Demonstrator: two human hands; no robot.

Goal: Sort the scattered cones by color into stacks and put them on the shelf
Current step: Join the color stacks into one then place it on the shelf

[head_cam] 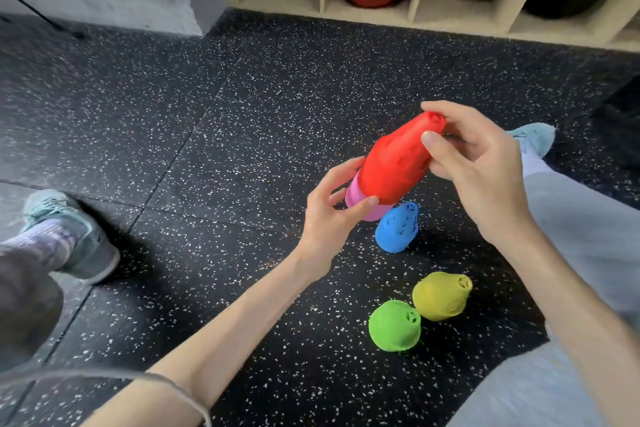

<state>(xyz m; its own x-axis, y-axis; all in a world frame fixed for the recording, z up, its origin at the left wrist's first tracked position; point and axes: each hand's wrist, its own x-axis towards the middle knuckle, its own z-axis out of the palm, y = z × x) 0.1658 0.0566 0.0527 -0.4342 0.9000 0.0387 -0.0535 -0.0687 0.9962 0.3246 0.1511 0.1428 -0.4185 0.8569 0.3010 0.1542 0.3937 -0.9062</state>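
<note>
Gripping a tilted red cone stack (398,159) above the speckled floor (207,149), the right hand (478,163) pinches its narrow top while the left hand (332,215) holds the pink cone (360,203) at its base. Blue (398,227), yellow (441,295) and green (394,324) cones stand on the floor below, between the forearms; the shelf (426,10) lies well beyond.

You can't count the nested red plastic cones (398,159): they blur together, and the pink cone (356,199) under them hides behind your left hand (332,215). At twelve o'clock, the frame edge crops the wooden shelf (419,7)
</note>
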